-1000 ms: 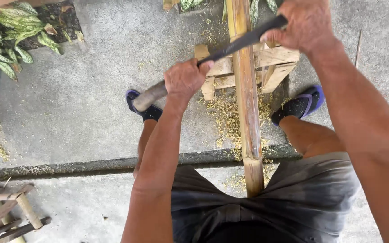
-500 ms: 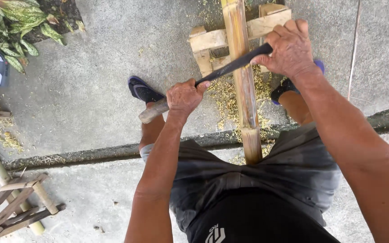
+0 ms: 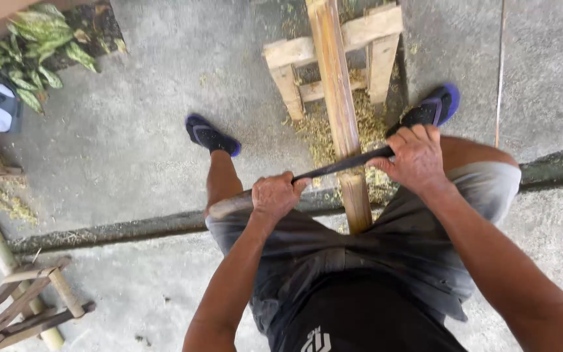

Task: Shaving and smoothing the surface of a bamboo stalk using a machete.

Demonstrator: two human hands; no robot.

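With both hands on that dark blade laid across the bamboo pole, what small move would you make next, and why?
Probably lift the blade and reset it farther up the bamboo pole for another scrape. The left hand and right hand hold its two ends, and it sits near the pole's lower end, close to the lap. Shavings lie below, by the wooden stand.

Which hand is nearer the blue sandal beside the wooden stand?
Right. The right hand grips the blade just below that sandal; the left hand is across the bamboo pole.
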